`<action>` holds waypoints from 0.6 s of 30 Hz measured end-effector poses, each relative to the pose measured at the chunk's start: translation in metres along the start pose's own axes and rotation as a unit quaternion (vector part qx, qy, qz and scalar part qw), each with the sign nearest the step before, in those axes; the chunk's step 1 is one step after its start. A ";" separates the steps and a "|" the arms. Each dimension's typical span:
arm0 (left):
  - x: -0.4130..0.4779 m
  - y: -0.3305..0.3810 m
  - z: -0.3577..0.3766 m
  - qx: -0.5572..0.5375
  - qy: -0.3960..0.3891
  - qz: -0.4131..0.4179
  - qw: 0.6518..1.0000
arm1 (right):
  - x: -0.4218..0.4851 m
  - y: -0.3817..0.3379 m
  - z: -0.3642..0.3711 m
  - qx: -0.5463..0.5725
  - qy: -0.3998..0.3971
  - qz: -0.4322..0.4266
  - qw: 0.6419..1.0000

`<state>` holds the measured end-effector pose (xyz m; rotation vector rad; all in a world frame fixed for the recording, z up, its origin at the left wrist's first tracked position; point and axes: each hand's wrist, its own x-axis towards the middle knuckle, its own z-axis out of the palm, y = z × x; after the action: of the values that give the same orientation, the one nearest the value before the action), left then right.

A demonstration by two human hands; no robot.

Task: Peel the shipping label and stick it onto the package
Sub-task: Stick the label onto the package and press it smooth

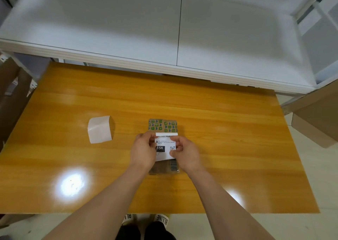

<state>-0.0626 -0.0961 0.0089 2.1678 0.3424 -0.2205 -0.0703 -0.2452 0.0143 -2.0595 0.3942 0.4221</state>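
Leftmost on your wooden counter (219, 130) lies a blank white backing sheet (100, 129), slightly curled and well apart from your hands. Moving right, your left hand (143, 151) pinches the left edge of the shipping label (165, 146), thumb on its printed face and fingers behind it. The label is held between both hands just over the package (163, 126), covering the package's middle, so that only the far end with its green and blue pattern and a strip of the near end show past it. Whether the label already touches the package surface cannot be told. The label's top edge is curled over toward you, half hiding a line of large characters that ends in what looks like "A03". Lower down, a black block carries "15H" in white, with small lines of print above it too fine to read, and a QR code sits at the label's right side. Your right hand (185, 154) grips the label's right edge beside that code, thumb on top and fingers curled under. Farther right, a brown cardboard box (318, 122) juts in past the counter's edge. Down by your feet, the slippers (162, 220) read "BLLINE".
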 end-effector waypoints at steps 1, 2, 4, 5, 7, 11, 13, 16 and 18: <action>0.001 0.000 0.000 0.004 0.001 0.002 1.000 | 0.000 0.001 0.001 -0.004 0.000 -0.001 1.000; 0.001 0.000 0.001 0.007 0.003 0.003 1.000 | 0.001 0.002 0.002 -0.009 0.000 -0.003 1.000; 0.002 -0.001 0.002 0.011 0.005 0.005 1.000 | 0.001 0.003 0.003 -0.027 0.000 -0.008 1.000; 0.003 -0.002 0.002 0.013 0.006 0.006 1.000 | 0.001 0.003 0.004 -0.037 -0.001 -0.011 0.999; 0.005 -0.005 0.003 0.015 0.005 0.005 1.000 | 0.001 0.003 0.005 -0.049 -0.004 -0.013 0.999; 0.007 -0.007 0.002 0.008 0.000 0.002 1.000 | 0.001 0.002 0.005 -0.059 -0.007 -0.020 0.998; 0.007 -0.007 0.002 0.005 0.001 0.002 1.000 | 0.000 0.002 0.005 -0.066 -0.006 -0.022 0.998; 0.008 -0.006 0.002 0.009 0.000 0.001 1.000 | 0.000 0.001 0.006 -0.072 -0.006 -0.018 0.997; 0.008 -0.005 0.001 0.010 -0.001 0.001 1.000 | 0.000 0.000 0.006 -0.077 -0.004 -0.016 0.997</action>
<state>-0.0568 -0.0930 0.0016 2.1874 0.3380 -0.2248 -0.0708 -0.2405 0.0111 -2.2100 0.3311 0.4528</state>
